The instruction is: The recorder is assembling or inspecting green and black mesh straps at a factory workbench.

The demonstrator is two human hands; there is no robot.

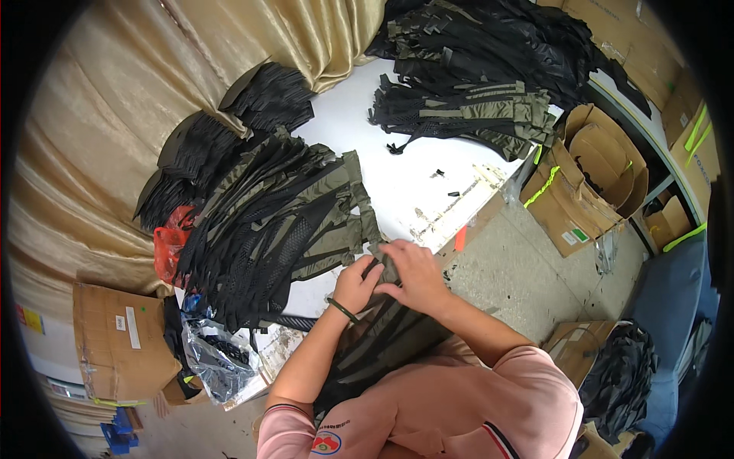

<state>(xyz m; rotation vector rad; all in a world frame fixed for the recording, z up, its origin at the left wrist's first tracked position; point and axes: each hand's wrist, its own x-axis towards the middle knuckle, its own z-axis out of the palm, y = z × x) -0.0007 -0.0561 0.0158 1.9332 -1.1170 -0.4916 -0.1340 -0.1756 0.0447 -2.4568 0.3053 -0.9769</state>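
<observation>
Close together at the table's near edge, my left hand (355,286) and my right hand (414,274) grip the upper end of an olive-and-black fabric piece (380,330). Its lower part hangs over my lap. The fingers of both hands are bent around the cloth, and part of the grip is hidden. Just beyond my left hand, a fanned pile of similar olive-and-black mesh pieces (264,218) covers the left of the white table (348,115). A dark band circles my left wrist.
More strapped fabric pieces (489,115) lie at the far right. Stacked black panels (267,96) stand by the gold curtain (153,92). Nearby are a red plastic bag (168,251), a clear bag (222,359), a left cardboard box (126,336) and an open right box (577,191).
</observation>
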